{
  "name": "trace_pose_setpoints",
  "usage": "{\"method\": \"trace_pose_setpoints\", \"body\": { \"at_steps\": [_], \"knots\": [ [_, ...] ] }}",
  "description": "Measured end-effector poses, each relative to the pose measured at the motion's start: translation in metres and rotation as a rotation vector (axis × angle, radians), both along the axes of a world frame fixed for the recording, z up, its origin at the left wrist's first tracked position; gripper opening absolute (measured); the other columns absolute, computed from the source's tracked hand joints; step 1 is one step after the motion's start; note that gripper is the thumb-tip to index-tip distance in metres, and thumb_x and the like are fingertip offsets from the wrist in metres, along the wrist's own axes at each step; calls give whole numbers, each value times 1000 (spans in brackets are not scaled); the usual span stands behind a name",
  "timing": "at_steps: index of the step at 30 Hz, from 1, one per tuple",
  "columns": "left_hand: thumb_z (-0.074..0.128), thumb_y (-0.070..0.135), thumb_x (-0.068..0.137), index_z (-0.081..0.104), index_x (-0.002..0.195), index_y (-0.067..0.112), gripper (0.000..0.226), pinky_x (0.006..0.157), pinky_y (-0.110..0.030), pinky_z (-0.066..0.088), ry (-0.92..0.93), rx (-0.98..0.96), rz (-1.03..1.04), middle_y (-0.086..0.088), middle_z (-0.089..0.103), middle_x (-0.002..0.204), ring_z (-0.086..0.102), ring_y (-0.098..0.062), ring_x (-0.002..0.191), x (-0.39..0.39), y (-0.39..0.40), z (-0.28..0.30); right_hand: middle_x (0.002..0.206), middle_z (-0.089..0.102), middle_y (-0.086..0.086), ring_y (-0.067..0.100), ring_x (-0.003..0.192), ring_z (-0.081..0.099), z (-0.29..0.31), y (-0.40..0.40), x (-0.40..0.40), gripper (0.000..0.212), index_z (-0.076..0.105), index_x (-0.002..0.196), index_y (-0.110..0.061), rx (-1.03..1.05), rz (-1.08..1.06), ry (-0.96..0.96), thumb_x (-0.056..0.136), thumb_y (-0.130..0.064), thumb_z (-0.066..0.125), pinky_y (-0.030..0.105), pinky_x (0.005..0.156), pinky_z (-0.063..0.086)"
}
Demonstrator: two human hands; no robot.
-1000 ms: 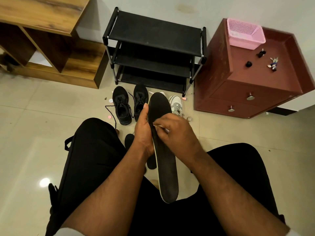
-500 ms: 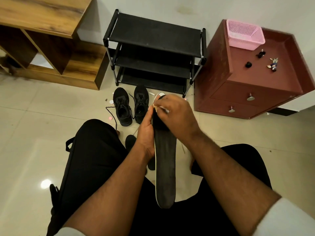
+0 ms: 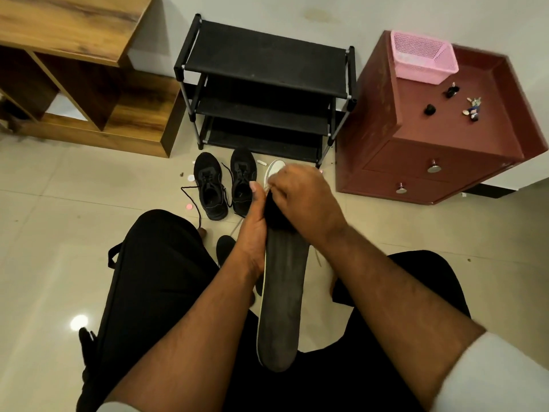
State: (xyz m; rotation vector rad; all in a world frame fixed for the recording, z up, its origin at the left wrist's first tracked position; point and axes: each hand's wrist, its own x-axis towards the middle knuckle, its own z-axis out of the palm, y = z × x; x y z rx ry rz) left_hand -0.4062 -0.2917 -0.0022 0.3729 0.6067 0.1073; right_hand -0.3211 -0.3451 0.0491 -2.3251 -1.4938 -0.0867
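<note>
Glossy beige tile floor (image 3: 59, 233); black shoe rack (image 3: 261, 63) at wall. Long flat dark insole (image 3: 282, 307), pale rim: left hand (image 3: 252, 224) grip clamped along edge, right hand (image 3: 303, 200) grip pinching toe.

A black three-tier shoe rack (image 3: 264, 63) stands against the wall at twelve o'clock. At ten o'clock is a wooden shelf unit (image 3: 74, 25) with open compartments. A maroon drawer cabinet (image 3: 445, 156) fills two o'clock; a pink basket (image 3: 421, 58) and a small figurine (image 3: 473, 107) rest on top, apart. On the tiled floor (image 3: 59, 233) before the rack stand black sneakers (image 3: 208, 185), laces loose, with a partly hidden white shoe (image 3: 274, 168) at their three o'clock.
</note>
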Motion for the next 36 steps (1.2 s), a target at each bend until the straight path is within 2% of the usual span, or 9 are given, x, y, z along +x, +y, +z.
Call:
{"method": "trace_pose_setpoints", "body": {
  "at_steps": [3, 9, 14, 16, 19, 22, 26, 32, 36],
  "knots": [
    [50, 66, 89, 56, 135, 16, 69, 88, -55, 52, -15, -37, -60, -20, 62, 128, 62, -37, 113, -1, 0, -2, 79, 62, 12, 26, 74, 60, 7, 8, 22, 16, 70, 83, -2, -21, -46, -14, 89, -9, 56, 43, 72, 51],
    [50, 58, 92, 63, 127, 12, 60, 100, -57, 42, -16, -61, -34, -22, 61, 129, 59, -37, 113, -3, 2, -3, 90, 65, 13, 21, 82, 60, 1, -14, 36, 16, 71, 95, -3, 61, -132, 143, 91, -9, 57, 28, 75, 49],
    [45, 57, 94, 64, 123, 9, 59, 81, -49, 57, -3, -76, 32, -19, 69, 110, 69, -31, 92, -4, 7, 5, 90, 67, 12, 20, 81, 61, -9, -42, 9, 14, 72, 98, -3, 51, -140, 221, 87, -4, 63, 27, 73, 48],
    [44, 60, 93, 60, 128, 6, 66, 89, -46, 54, 29, -58, 65, -20, 67, 115, 67, -32, 100, -3, 8, 6, 88, 68, 8, 18, 80, 62, -13, -52, -7, 14, 74, 96, -4, 6, -149, 258, 84, -4, 66, 19, 75, 43],
    [45, 62, 91, 55, 136, 5, 73, 101, -47, 46, 51, -51, 85, -23, 56, 135, 56, -35, 120, -1, 5, 5, 78, 69, -13, -3, 74, 62, -10, -60, -15, 9, 76, 88, -12, 84, -390, 703, 82, -9, 70, 5, 69, 41],
    [49, 63, 85, 63, 126, 3, 74, 95, -47, 49, 14, -57, 127, -24, 61, 127, 62, -34, 108, -2, 6, 2, 74, 72, -10, -7, 66, 63, -3, -64, -9, 6, 76, 84, -14, 389, -652, 1100, 79, -10, 74, 12, 55, 45],
    [41, 57, 94, 78, 92, 6, 63, 79, -39, 58, -31, -48, 134, -17, 73, 98, 72, -28, 85, -1, 4, -2, 79, 73, -9, -3, 74, 66, 1, -58, -12, 9, 77, 88, -16, 369, -623, 961, 81, -11, 74, 14, 61, 49],
    [40, 53, 94, 72, 109, 3, 61, 93, -37, 51, -31, -62, 74, -15, 69, 110, 67, -26, 101, -2, 2, 1, 99, 70, 1, 10, 92, 62, -5, -32, -35, 18, 74, 102, -12, 122, -426, 516, 86, -11, 66, 22, 87, 49],
    [42, 51, 93, 78, 92, 6, 57, 84, -36, 56, -43, -54, 99, -15, 71, 98, 70, -26, 92, -4, 3, -3, 93, 71, -8, 1, 87, 64, 2, -22, -45, 17, 75, 98, -18, 199, -280, 810, 83, -10, 70, 14, 81, 50]
  ]
}}
